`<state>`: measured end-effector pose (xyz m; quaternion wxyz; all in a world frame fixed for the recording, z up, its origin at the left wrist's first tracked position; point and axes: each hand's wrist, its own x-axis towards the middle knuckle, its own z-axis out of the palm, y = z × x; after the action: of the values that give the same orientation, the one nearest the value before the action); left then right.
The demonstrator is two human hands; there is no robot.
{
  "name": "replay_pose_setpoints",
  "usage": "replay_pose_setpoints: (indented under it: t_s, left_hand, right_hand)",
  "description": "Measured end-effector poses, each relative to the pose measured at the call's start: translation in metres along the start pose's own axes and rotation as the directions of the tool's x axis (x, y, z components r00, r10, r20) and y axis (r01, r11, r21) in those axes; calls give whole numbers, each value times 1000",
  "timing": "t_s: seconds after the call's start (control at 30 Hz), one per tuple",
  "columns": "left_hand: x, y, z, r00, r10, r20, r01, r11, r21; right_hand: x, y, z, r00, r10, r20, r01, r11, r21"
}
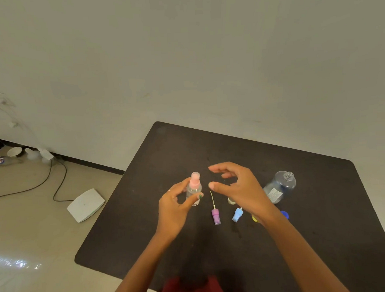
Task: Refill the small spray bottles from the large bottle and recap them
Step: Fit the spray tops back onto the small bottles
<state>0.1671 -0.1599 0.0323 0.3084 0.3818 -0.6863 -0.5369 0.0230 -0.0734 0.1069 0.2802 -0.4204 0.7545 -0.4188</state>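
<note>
Dark worktop [311, 207] carries a light, slippery pink-capped spray bottle [194, 188], gripped at its body by the left hand [174, 209]; right hand [237, 188] hovers beside it, loosely open, holding nothing.

Left hand [174, 204] curls in a grip; right hand [237, 188] hovers, fingers loosely spread.

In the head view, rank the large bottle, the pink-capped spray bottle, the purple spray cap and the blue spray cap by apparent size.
1. Large bottle, lying on its side
2. Pink-capped spray bottle
3. Purple spray cap and blue spray cap: bodies look alike, so unranked; only the purple one's tube shows fully.
</note>
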Motion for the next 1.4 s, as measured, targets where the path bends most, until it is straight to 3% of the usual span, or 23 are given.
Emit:
replay_pose_setpoints:
  t_s: [0.17,0.3,0.47,0.7,0.87,1.07,1.2,1.3,1.4]
  left_hand:
    - [4,-49,6,984,-177,-24,177,984,2]
    - [8,-71,12,959,-284,14,283,958,38]
    - [14,-78,22,951,-299,83,295,954,61]
    - [20,-87,28,940,-327,97,322,945,61]
    - [19,-93,29,938,-334,97,316,935,158]
    - [16,-95,29,935,-344,89,320,924,210]
    - [4,-90,29,961,-251,-116,271,936,223]
    - [-3,-73,32,967,2,-254,78,950,304]
    - [-1,-43,39,943,223,-247,-128,928,348]
  right_hand:
    - [18,69,-17,979,184,-89,-199,958,-205]
    - [28,113,-18,972,212,-106,-237,864,-445]
    - [36,129,-11,971,226,-84,-231,771,-594]
    - [52,140,-5,969,245,-33,-213,757,-618]
    - [58,142,1,964,265,0,-210,763,-612]
    - [61,145,5,958,285,-34,-250,774,-582]
    - [58,141,1,963,261,-70,-256,797,-548]
    - [56,129,-6,968,216,-127,-250,828,-501]
    - [57,103,-18,971,198,-135,-239,848,-473]
